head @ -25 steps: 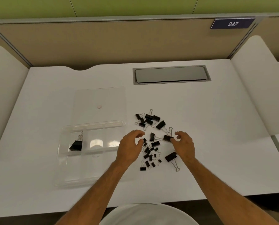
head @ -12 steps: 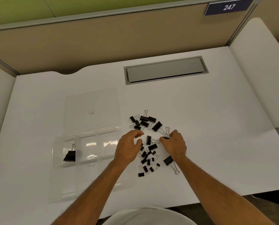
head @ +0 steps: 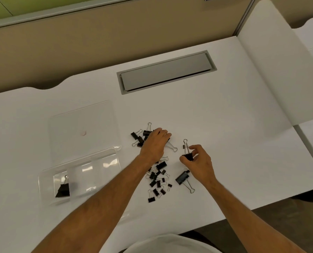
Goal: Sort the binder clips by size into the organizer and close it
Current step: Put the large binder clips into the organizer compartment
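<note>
Black binder clips of several sizes lie in a loose pile [head: 156, 177] on the white desk. My right hand [head: 199, 161] pinches a medium binder clip [head: 188, 155] lifted just off the desk, its wire handles pointing up. My left hand [head: 155, 141] rests palm down on the far group of clips [head: 140, 136], fingers curled over them; whether it grips one is hidden. A large clip [head: 182, 177] lies below my right hand. The clear organizer [head: 48, 194] sits at the left with one large clip [head: 63, 190] in its left compartment. Its lid [head: 82, 128] lies open behind it.
A grey cable hatch [head: 166, 72] is set into the desk behind the clips. Beige partition walls close the back, and white side panels [head: 272, 70] stand at the right. The desk's front edge runs close to my body.
My left hand has reached forward from the near pile onto the far group of clips. My right hand has lifted a medium clip off the desk. The camera has tilted down.
</note>
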A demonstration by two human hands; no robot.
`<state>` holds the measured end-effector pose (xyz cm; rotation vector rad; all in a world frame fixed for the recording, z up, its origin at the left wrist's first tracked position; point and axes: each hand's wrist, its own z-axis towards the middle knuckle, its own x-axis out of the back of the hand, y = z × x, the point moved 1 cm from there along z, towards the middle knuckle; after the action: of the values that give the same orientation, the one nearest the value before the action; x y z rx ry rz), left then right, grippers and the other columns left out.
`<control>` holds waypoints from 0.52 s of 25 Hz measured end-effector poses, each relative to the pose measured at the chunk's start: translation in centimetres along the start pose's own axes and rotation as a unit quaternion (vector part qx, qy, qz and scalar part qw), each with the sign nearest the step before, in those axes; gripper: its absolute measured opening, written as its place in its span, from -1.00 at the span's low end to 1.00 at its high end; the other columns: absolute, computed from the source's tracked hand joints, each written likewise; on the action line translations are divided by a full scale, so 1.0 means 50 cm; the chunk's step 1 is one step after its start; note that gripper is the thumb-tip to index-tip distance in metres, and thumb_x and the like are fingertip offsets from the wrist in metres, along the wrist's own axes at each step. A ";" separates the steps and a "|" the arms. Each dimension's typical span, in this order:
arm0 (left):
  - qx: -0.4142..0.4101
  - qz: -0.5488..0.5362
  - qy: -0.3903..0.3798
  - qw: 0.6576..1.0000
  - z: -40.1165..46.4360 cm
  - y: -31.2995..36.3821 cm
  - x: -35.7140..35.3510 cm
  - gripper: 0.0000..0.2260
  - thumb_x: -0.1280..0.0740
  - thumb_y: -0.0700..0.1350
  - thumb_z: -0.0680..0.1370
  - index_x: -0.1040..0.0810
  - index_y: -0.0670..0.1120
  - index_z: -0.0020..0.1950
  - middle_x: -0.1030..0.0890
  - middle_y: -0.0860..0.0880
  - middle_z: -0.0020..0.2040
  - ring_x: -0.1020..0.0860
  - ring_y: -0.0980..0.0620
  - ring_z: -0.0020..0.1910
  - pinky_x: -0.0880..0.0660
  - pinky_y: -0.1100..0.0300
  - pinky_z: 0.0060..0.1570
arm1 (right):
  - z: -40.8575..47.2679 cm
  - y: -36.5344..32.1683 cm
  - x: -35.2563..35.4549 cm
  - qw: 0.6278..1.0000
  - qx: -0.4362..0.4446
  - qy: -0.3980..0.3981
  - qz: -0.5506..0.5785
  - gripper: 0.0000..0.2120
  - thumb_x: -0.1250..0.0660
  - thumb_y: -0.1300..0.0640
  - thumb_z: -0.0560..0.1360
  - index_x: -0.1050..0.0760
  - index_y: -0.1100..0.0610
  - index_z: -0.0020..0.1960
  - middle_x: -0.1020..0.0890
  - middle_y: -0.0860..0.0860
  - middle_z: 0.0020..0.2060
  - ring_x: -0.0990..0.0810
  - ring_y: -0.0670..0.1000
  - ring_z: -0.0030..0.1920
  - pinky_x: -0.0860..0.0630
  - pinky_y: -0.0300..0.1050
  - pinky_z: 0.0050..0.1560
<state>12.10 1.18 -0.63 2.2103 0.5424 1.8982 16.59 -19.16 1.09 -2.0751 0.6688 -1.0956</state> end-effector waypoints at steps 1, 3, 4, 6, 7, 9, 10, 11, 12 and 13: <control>-0.009 0.036 -0.022 0.999 0.004 -0.003 -0.007 -0.42 -0.33 -0.43 0.41 -0.40 -0.18 0.42 -0.44 -0.14 0.39 -0.30 -0.20 0.42 -0.25 -0.11 0.42 | -0.002 0.002 0.006 1.000 0.000 0.001 0.005 -0.60 -0.52 -0.05 0.34 -0.44 -0.10 0.10 -0.54 -0.07 -0.14 -0.59 -0.03 -0.25 -0.58 -0.14 -0.22; -0.026 0.093 -0.042 0.994 0.008 -0.005 -0.016 -0.41 -0.39 -0.38 0.38 -0.41 -0.16 0.41 -0.44 -0.11 0.37 -0.29 -0.19 0.42 -0.17 -0.09 0.42 | -0.005 0.006 0.017 1.000 -0.004 0.007 0.012 -0.59 -0.53 -0.02 0.35 -0.45 -0.08 0.12 -0.55 -0.08 -0.15 -0.58 -0.05 -0.28 -0.57 -0.15 -0.19; -0.032 0.113 -0.041 0.992 0.009 -0.006 -0.019 -0.43 -0.42 -0.36 0.35 -0.45 -0.15 0.35 -0.48 -0.10 0.31 -0.33 -0.17 0.38 -0.17 -0.08 0.41 | -0.006 0.008 0.019 1.000 -0.005 0.009 0.014 -0.58 -0.53 -0.01 0.35 -0.45 -0.08 0.13 -0.55 -0.09 -0.14 -0.58 -0.05 -0.28 -0.57 -0.14 -0.17; -0.033 0.130 -0.020 0.991 0.007 -0.010 -0.023 -0.50 -0.44 -0.35 0.32 -0.52 -0.11 0.25 -0.56 -0.06 0.18 -0.42 -0.12 0.26 -0.20 -0.05 0.37 | -0.010 0.009 0.023 1.000 -0.005 0.011 0.018 -0.57 -0.52 -0.02 0.36 -0.44 -0.09 0.16 -0.55 -0.12 -0.13 -0.58 -0.05 -0.26 -0.57 -0.13 -0.15; -0.031 0.124 -0.010 0.992 0.003 -0.009 -0.020 -0.52 -0.44 -0.34 0.33 -0.53 -0.11 0.23 -0.57 -0.05 0.16 -0.45 -0.10 0.22 -0.21 -0.04 0.36 | -0.013 0.005 0.025 1.000 -0.001 0.011 0.020 -0.55 -0.52 -0.02 0.36 -0.43 -0.09 0.18 -0.55 -0.12 -0.13 -0.59 -0.05 -0.26 -0.57 -0.13 -0.15; -0.025 0.086 0.009 0.996 -0.008 -0.003 -0.006 -0.55 -0.43 -0.30 0.38 -0.53 -0.11 0.26 -0.58 -0.06 0.18 -0.46 -0.09 0.23 -0.24 -0.01 0.36 | -0.022 -0.009 0.026 1.000 0.011 0.011 0.022 -0.52 -0.52 -0.02 0.36 -0.42 -0.09 0.21 -0.56 -0.13 -0.11 -0.59 -0.06 -0.27 -0.58 -0.14 -0.15; -0.015 0.053 0.018 0.998 -0.016 0.002 0.006 -0.55 -0.43 -0.26 0.41 -0.52 -0.12 0.29 -0.57 -0.07 0.20 -0.45 -0.09 0.25 -0.25 0.00 0.35 | -0.026 -0.018 0.027 0.999 0.019 0.010 0.024 -0.51 -0.52 -0.01 0.37 -0.41 -0.09 0.23 -0.57 -0.13 -0.10 -0.58 -0.07 -0.28 -0.58 -0.14 -0.15; -0.001 0.017 0.031 0.999 -0.028 0.008 0.018 -0.54 -0.43 -0.23 0.42 -0.50 -0.12 0.32 -0.56 -0.07 0.23 -0.44 -0.09 0.27 -0.26 0.01 0.35 | -0.032 -0.026 0.028 0.999 0.027 0.009 0.028 -0.50 -0.52 -0.01 0.37 -0.40 -0.09 0.24 -0.57 -0.12 -0.09 -0.57 -0.08 -0.29 -0.58 -0.14 -0.16; 0.016 -0.015 0.048 0.999 -0.045 0.015 0.032 -0.51 -0.43 -0.19 0.43 -0.48 -0.12 0.36 -0.55 -0.07 0.26 -0.42 -0.09 0.29 -0.27 0.02 0.35 | -0.038 -0.036 0.027 0.999 0.037 0.007 0.032 -0.49 -0.51 0.00 0.38 -0.39 -0.09 0.25 -0.58 -0.12 -0.08 -0.57 -0.08 -0.29 -0.58 -0.15 -0.17; 0.034 -0.043 0.067 0.996 -0.064 0.019 0.045 -0.49 -0.43 -0.17 0.43 -0.46 -0.11 0.38 -0.53 -0.06 0.28 -0.41 -0.07 0.30 -0.29 0.02 0.35 | -0.044 -0.044 0.024 0.998 0.047 0.005 0.036 -0.48 -0.51 0.00 0.38 -0.39 -0.09 0.26 -0.58 -0.11 -0.07 -0.57 -0.08 -0.28 -0.58 -0.15 -0.17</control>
<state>9.38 0.84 2.31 2.0737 0.7221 2.0203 15.61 -19.34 4.28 -1.9521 0.6787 -1.0767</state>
